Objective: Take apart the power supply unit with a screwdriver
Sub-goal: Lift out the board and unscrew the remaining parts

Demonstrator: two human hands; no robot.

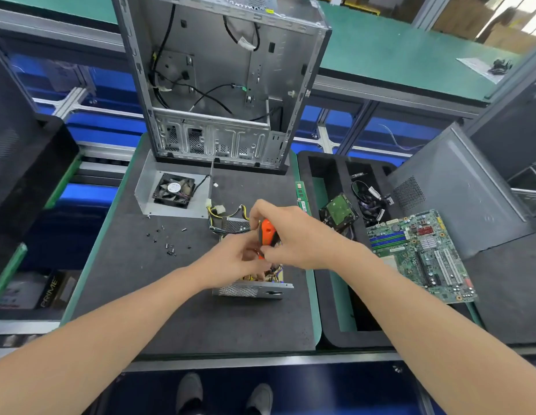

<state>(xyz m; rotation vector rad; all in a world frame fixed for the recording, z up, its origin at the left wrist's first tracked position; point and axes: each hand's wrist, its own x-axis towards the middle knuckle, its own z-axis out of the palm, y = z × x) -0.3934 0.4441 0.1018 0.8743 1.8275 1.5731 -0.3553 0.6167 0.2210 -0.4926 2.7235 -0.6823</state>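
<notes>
One power supply unit [251, 290], open on top, near the right edge of the black mat [171, 310], directly under two hands. One screwdriver [266, 235] upright over the unit, orange handle gripped in the curled fingers of the right hand [287, 235]; left hand [231, 262] with bent fingers at the handle's lower end, pinching or only touching, impossible to tell. One computer case [219, 85] at the far edge, one fan [174, 190] before it, loose screws [171, 248] toward the left, too small to count.

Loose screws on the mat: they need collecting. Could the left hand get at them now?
Probably yes: the screws lie uncovered on the mat near the left hand, with nothing between them.
</notes>
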